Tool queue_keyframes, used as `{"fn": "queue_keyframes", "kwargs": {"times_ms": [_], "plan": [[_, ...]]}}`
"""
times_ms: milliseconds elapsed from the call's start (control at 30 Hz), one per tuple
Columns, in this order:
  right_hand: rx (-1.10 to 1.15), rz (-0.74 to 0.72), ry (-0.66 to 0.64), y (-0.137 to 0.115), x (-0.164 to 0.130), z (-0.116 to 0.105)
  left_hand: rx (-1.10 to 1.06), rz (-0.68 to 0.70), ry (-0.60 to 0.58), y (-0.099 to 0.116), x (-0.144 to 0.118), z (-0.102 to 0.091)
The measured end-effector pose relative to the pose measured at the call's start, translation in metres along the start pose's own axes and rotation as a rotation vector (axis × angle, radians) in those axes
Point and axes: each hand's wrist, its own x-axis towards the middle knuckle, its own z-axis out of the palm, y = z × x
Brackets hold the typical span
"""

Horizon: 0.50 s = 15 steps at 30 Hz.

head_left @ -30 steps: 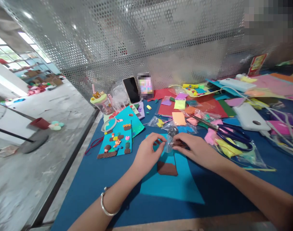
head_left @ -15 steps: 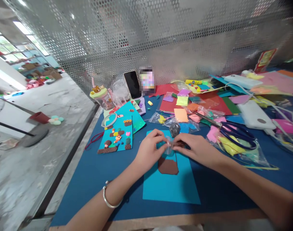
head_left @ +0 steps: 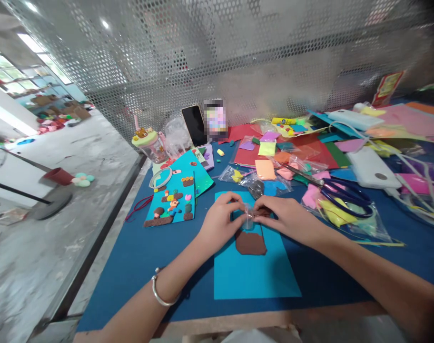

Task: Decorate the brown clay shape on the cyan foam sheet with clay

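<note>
Since a second ago our hands have closed in — left hand [head_left: 220,220] and right hand [head_left: 287,220] both pinching the small plastic bag [head_left: 249,218] above the brown clay [head_left: 251,242].

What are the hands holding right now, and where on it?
Both hands, left and right, pinch a small clear plastic bag by its opposite edges, above the turquoise sheet.

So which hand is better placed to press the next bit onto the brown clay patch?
Probably the right hand: it pinches a brown piece at the small clear bag, directly above the brown clay patch. The left hand grips the bag's other side.
</note>
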Motion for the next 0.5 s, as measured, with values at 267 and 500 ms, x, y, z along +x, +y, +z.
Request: {"fn": "queue_keyframes", "kwargs": {"times_ms": [267,500], "plan": [[-0.228,-0.002,0.09,0.011,0.0,-0.014,-0.132,-0.107,0.131,0.007,-0.014,-0.008],[-0.471,0.089,0.024,0.021,-0.005,-0.027,-0.032,-0.051,-0.001,0.007,-0.041,-0.002]]}}
